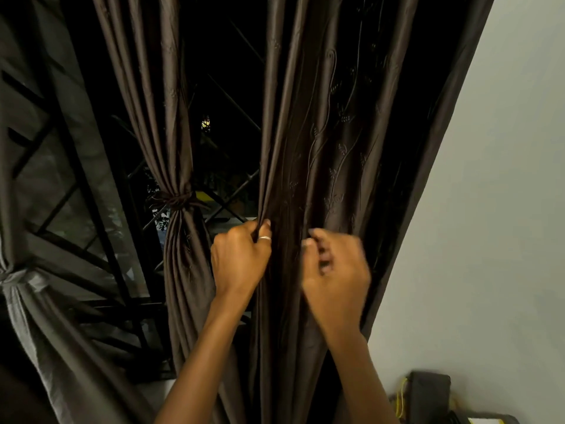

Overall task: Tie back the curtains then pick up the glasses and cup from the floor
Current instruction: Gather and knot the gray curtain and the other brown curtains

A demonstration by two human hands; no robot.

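Note:
A dark brown embroidered curtain point(330, 142) hangs loose on the right, in front of a dark window. My left hand point(241, 258) grips its left edge, fingers curled into the folds, a ring on one finger. My right hand point(334, 270) is blurred, fingers curled against the middle folds of the same curtain; whether it holds cloth is unclear. To the left, a second brown curtain point(177, 148) is gathered and bound by a tieback point(175, 199). At the far left a grey curtain point(46, 332) is also knotted at its waist. No glasses or cup are in view.
A black window grille point(226, 197) with diagonal bars stands behind the curtains. A pale wall point(495, 209) fills the right side. At the bottom right sits a dark boxy object point(428, 396) with a yellow cord.

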